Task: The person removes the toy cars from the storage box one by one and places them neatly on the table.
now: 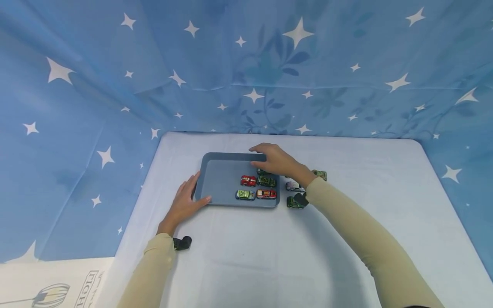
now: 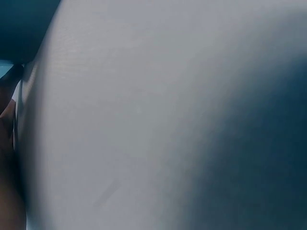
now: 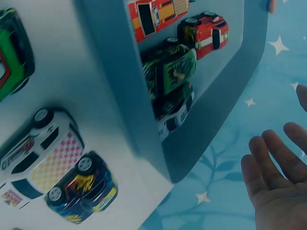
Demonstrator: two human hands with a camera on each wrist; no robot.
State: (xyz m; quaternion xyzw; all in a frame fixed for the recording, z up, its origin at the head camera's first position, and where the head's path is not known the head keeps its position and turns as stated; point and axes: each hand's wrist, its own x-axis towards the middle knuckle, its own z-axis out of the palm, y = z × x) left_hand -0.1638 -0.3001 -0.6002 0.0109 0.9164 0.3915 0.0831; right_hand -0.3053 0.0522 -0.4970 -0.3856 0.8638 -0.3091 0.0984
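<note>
A grey-blue tray [image 1: 221, 179] lies on the white-covered table, with several toy cars standing in its right part. Among them are a red car [image 1: 248, 181], a lime-green car [image 1: 245, 195], an orange-red car [image 1: 266, 194] and a dark green car [image 1: 266, 181]. At the tray's left end my left hand [image 1: 182, 207] rests, fingers along the side and thumb at the near corner. My right hand [image 1: 279, 160] hovers over the far right corner, fingers spread and holding nothing; it partly hides another car. In the right wrist view that car [image 3: 177, 112] looks white and dark green.
Right of the tray stand more toy cars: a white checkered one [image 3: 43, 153], a dark blue one [image 3: 84, 187], a green one [image 1: 294, 202] and a camouflage one [image 1: 319, 174]. A blue star-patterned curtain [image 1: 215, 55] hangs behind the table. The left wrist view is mostly blurred cloth.
</note>
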